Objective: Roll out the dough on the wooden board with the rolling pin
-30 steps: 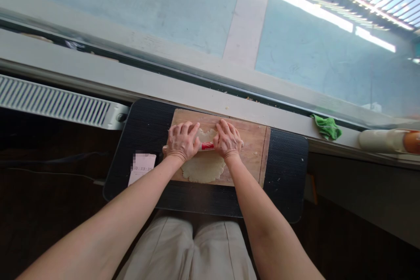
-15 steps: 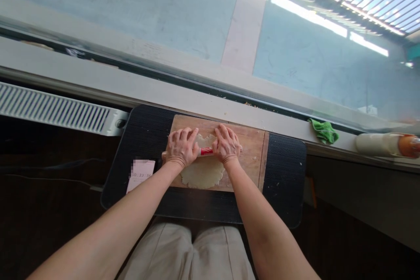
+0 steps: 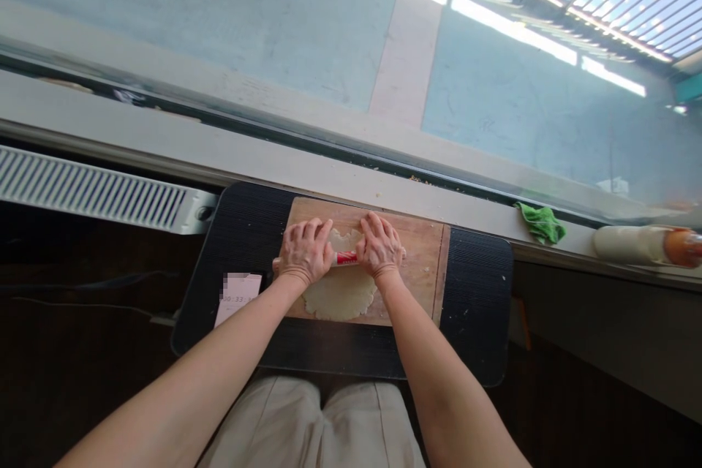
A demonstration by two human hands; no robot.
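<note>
Both my hands rest over a rolling pin [image 3: 346, 258] with a red printed band at its middle and pale wooden ends. My left hand [image 3: 306, 252] covers the pin's left part, fingers curled over its far side. On the right part lies my right hand [image 3: 378, 245], its fingers also bent over the pin. Beneath the pin is a flat, pale sheet of dough [image 3: 340, 294] with a ragged edge, showing on both the near and far sides. The dough lies on a wooden cutting board [image 3: 420, 285]. My palms hide much of the pin.
The board sits on a small black table [image 3: 477, 292] against a window sill [image 3: 263, 153]. A phone [image 3: 238, 296] lies left of the board. On the sill are a green cloth [image 3: 542, 223] and a bottle with an orange top [image 3: 630, 243]. A white radiator [image 3: 110, 186] stands left.
The whole view has shifted slightly, so the table and sill appear a little lower. My hands and the rolling pin stay at nearly the same place on the dough.
</note>
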